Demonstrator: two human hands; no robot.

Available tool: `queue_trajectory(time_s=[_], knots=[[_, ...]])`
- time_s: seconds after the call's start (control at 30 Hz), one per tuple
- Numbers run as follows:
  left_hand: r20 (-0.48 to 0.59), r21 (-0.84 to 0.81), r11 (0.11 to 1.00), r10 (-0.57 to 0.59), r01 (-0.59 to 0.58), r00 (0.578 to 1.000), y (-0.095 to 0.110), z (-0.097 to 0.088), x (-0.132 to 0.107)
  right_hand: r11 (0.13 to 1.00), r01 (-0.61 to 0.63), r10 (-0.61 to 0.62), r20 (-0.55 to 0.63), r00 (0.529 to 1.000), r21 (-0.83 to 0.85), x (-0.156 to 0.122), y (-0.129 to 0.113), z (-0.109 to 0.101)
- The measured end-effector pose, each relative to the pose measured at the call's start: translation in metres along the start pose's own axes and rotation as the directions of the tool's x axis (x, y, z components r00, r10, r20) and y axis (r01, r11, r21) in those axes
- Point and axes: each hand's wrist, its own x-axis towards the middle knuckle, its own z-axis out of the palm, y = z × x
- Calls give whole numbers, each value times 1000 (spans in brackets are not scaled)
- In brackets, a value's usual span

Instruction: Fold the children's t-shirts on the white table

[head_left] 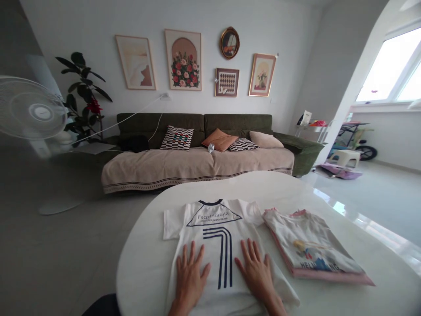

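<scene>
A white T-shirt (210, 254) with a dark collar, lettering and a large striped "7" lies spread on the white table, its neck pointing away from me. My left hand (190, 276) rests flat on the shirt's left side, fingers spread. On the other side of the "7", my right hand (256, 270) also lies flat on the fabric with its fingers apart. Neither hand grips the cloth. To the right, a stack of folded shirts (312, 245) shows a printed white one on top and pink fabric beneath. The T-shirt's bottom hem runs near my forearms and is partly hidden.
The table (141, 245) has a rounded edge. Behind it stands a green sofa (237, 120) with a beige cover and several cushions. A white fan (39, 112) stands at the left, near a leafy plant (85, 87). A white stool (345, 156) is at the far right.
</scene>
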Motion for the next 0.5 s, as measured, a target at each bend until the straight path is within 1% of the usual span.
queue_trajectory(time_s=[0.07,0.13,0.27,0.4,0.5], knots=[[-5,11,1000,-13,13,1000,0,1,-2,1000,30,-30,29,999,1,-5,12,3],[-10,15,1000,-19,19,1000,1,0,-1,999,47,-47,44,998,0,-2,18,1],[-19,-1,1000,2,-2,1000,-3,0,7,1000,18,-17,29,999,-15,3,13,-2],[7,-14,999,49,-49,999,-10,-1,16,999,-38,37,-33,999,-29,-6,7,4],[-5,-5,998,64,-64,998,-13,0,17,998,-52,50,-56,997,-26,-12,5,7]])
